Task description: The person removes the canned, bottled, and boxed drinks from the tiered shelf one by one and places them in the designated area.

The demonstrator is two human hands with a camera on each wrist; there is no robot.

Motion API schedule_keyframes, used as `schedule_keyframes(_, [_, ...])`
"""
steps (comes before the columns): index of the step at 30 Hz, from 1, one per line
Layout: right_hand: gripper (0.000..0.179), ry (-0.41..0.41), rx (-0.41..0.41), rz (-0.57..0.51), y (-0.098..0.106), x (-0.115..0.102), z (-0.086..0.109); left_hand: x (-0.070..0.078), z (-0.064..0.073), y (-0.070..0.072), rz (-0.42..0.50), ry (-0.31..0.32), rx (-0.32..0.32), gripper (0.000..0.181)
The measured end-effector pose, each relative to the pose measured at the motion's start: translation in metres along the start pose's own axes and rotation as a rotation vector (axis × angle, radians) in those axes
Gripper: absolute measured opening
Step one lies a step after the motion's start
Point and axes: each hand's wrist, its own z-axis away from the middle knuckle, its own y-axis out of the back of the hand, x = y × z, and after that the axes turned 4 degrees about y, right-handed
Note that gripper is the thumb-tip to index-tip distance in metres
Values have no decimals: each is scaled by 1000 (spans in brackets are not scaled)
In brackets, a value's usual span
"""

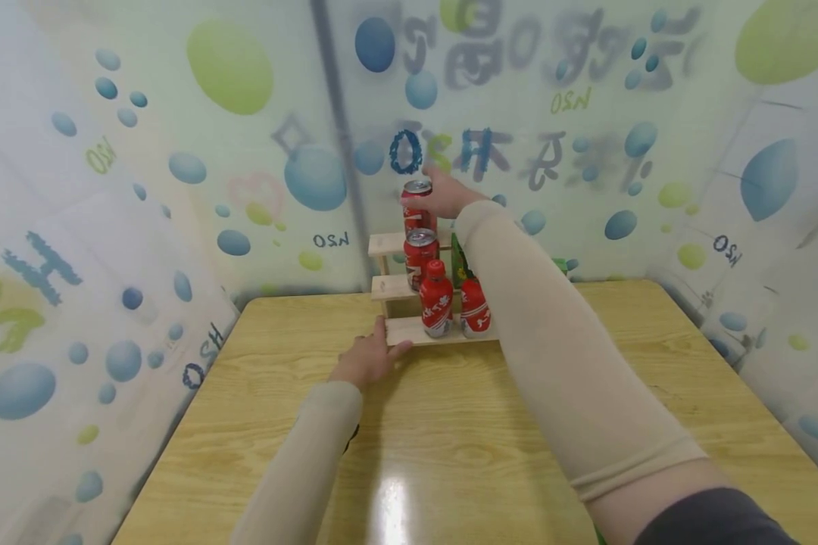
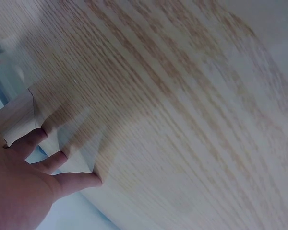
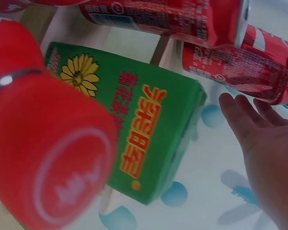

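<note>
My right hand (image 1: 446,198) is at the red drink can (image 1: 417,219) on the top shelf, its fingers extended beside it. In the right wrist view, straight fingers (image 3: 247,115) lie close along that upper can (image 3: 245,64); whether they press on it is unclear. My left hand (image 1: 366,359) is at the left front corner of a stepped wooden rack (image 1: 402,331), fingers spread. Its fingertips (image 2: 98,179) meet the tabletop in the left wrist view. A second red can (image 1: 420,261) stands on the middle shelf. Two red bottles (image 1: 437,303) stand on the lowest shelf.
A green box (image 3: 149,120) with a yellow flower stands on the rack, mostly behind my right forearm in the head view. The wooden table (image 1: 436,424) extends in front. A printed curtain-like wall (image 1: 245,189) rises close behind the rack and at both sides.
</note>
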Motion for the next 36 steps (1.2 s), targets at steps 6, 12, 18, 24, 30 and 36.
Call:
schedule_keyframes(6, [100, -36, 20, -38, -9, 3, -2, -1, 0, 0, 6, -4, 5, 106])
schedule_keyframes(12, [96, -26, 61, -29, -13, 7, -3, 0, 0, 2, 8, -5, 14, 104])
schedule_keyframes(18, [93, -31, 98, -1, -15, 10, -1, 0, 1, 1, 12, -4, 19, 103])
schedule_keyframes(24, [88, -22, 116, 4, -15, 11, 2, 0, 1, -1, 18, -5, 25, 105])
schedule_keyframes(30, [85, -25, 119, -7, -15, 12, 5, 1, 2, -1, 17, 3, 29, 106])
schedule_keyframes(36, [82, -3, 145, 0, -13, 16, 3, 1, 4, 1, 9, 7, 31, 106])
